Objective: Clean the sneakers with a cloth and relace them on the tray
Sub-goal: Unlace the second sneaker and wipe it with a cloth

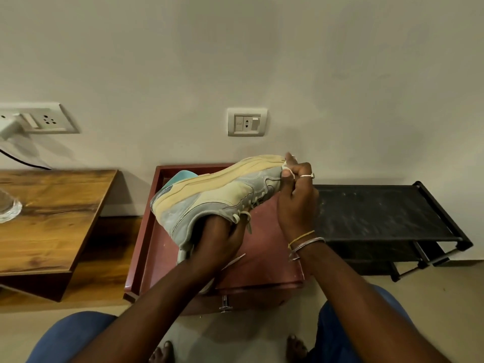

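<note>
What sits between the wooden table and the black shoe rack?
In the head view, the red tray sits there, with the sneaker held above it.

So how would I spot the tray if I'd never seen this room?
Start at the small wall socket in the middle of the wall and look straight below it. On the floor between the wooden table and the black shoe rack sits the tray, the only reddish-brown, raised-rim piece there.

A plain pale wall [262, 61] carries a socket plate [247, 122] at twelve o'clock and another [44, 119] at ten. A wooden table [52, 218] stands at nine, a black rack [379, 213] at three, on beige floor [445, 297].
</note>
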